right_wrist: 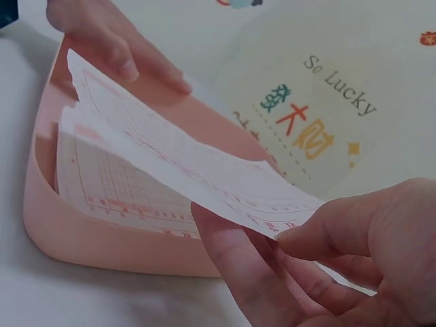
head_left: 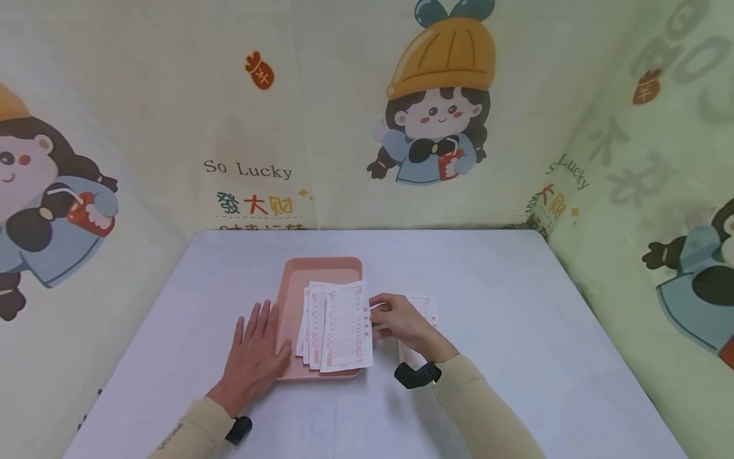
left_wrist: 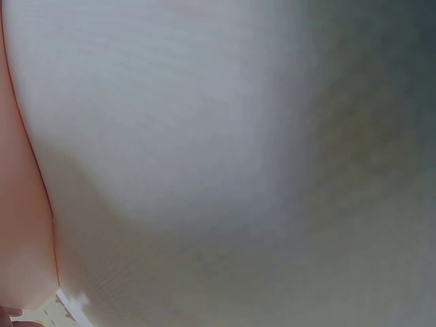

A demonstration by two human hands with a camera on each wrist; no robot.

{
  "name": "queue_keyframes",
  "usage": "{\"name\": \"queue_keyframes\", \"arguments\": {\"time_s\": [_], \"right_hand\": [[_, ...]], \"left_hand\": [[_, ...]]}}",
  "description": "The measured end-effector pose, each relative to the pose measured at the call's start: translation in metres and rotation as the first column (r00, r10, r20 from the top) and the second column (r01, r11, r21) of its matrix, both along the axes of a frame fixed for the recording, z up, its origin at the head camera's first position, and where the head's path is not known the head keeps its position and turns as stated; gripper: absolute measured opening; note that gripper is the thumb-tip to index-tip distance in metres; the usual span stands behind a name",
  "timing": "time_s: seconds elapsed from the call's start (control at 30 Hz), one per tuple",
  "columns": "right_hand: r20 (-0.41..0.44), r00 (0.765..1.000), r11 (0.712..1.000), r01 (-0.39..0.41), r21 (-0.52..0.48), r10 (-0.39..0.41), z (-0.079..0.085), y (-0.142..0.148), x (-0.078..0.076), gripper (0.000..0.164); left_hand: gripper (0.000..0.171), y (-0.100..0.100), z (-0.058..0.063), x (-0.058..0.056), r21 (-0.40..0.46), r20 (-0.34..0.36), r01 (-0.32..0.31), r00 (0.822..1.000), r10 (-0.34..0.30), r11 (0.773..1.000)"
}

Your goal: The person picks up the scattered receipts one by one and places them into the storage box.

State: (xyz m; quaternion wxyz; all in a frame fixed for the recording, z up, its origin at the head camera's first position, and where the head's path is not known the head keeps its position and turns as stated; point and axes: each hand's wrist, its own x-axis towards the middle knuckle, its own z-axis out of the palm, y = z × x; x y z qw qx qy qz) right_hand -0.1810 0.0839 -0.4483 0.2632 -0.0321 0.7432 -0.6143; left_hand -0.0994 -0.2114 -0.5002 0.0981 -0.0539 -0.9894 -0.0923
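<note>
A pink tray (head_left: 294, 271) holds several overlapping white slips (head_left: 314, 328) printed with red lines and tables. My left hand (head_left: 252, 350) lies with straight fingers along the tray's left side, its thumb over the rim. Between thumb and fingers, my right hand (head_left: 406, 324) pinches the right edge of the top slip (head_left: 348, 328). In the right wrist view that held slip (right_wrist: 170, 153) is raised and bowed, tilted above the slips (right_wrist: 119, 180) lying in the tray. A blurred pale surface fills most of the left wrist view.
Partly hidden behind my right hand, another printed slip (head_left: 424, 309) lies on the white table (head_left: 487, 274), right of the tray. Cartoon-printed cloth (head_left: 332, 127) hangs behind the table and along its sides. Each wrist wears a black band (head_left: 415, 375).
</note>
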Motion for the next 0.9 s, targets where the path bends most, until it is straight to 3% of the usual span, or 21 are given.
{"name": "queue_keyframes", "arguments": {"time_s": [0.27, 0.53, 0.9], "right_hand": [[-0.008, 1.000, 1.000, -0.028, -0.007, 0.028, 0.002, -0.007, -0.001, 0.038], [0.001, 0.992, 0.990, -0.127, -0.058, 0.127, 0.004, -0.005, 0.001, 0.041], [-0.030, 0.993, 0.993, -0.112, -0.046, 0.111, 0.001, 0.009, 0.001, 0.037]], "left_hand": [[0.077, 0.000, 0.000, -0.001, 0.009, 0.002, 0.001, 1.000, -0.001, 1.000], [0.076, 0.000, 0.001, -0.001, 0.012, 0.019, 0.005, 1.000, -0.005, 1.000], [0.077, 0.001, 0.001, -0.002, 0.004, 0.051, -0.007, 0.999, 0.007, 1.000]]}}
